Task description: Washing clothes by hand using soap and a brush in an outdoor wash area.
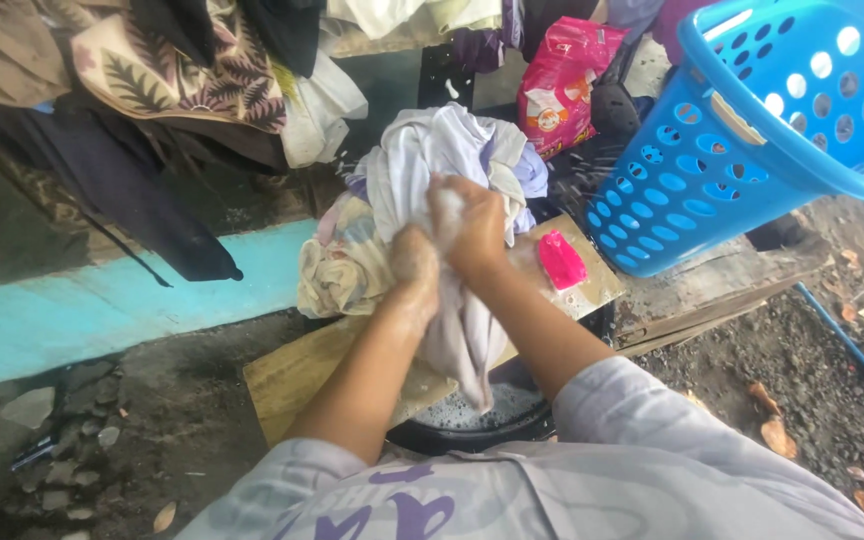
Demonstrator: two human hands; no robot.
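Left hand (414,262): fist closed on the cloth (432,160), soapy, pressed against the right.
Right hand (467,225): closed on the same cloth, foam over the knuckles; the two hands touch.
Cloth: pale, wet, bunched over the board (292,375); its tail hangs down into the basin (512,425) of suds.
Soap (560,258): pink bar, lying loose on the board's right end, just beside the right forearm.
Pile (342,265): yellowish laundry on the board, touching the cloth on the left.
Basket (742,130): blue, tilted, on planks near the soap.
Risk, soap: a forearm swing likely knocks the bar off into the dirt.
Risk, grip: suds make the cloth slick; it may slide out and drop in the basin.
Risk, board: it seems to rest across the basin; hard scrubbing could shift it.
Risk, pile: rubbing may nudge it off the edge to the ground.
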